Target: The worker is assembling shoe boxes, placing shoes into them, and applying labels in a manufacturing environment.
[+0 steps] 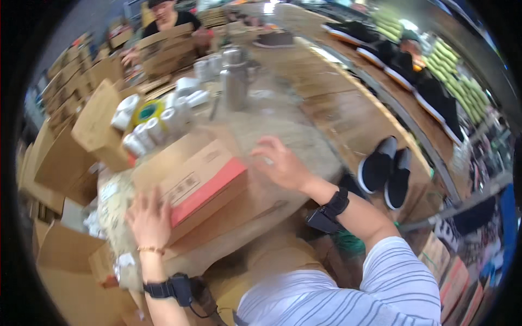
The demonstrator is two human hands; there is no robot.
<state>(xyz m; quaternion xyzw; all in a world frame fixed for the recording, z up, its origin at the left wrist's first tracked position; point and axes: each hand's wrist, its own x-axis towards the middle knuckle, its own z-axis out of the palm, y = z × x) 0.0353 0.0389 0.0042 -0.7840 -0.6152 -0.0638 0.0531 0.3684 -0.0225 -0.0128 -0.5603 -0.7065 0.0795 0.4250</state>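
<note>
Brown wood runs across most of the frame: the counter (pixel 337 108) sweeps from the upper middle down to the lower centre, where I work. Stacks of flat cardboard (pixel 65 163) fill the left edge, and another person (pixel 166 22) handles boxes at the upper left. On the counter just left of centre lies the cardboard box (pixel 198 182), closed, tilted, with a red band along its near side. My left hand (pixel 148 217) lies flat and open on its lower-left corner, fingers spread; my right hand (pixel 283 163) hovers open at its right end, fingers loosely curled, holding nothing, and blur keeps me from telling whether it touches. I judge the box light and fairly stiff, though its thin walls would dent if squeezed; the two short ends look like the best places to take hold. To the right sits a pair of black shoes (pixel 386 171) with white soles. Above the box are white rolls (pixel 155 130) and a metal flask (pixel 235 81).
</note>
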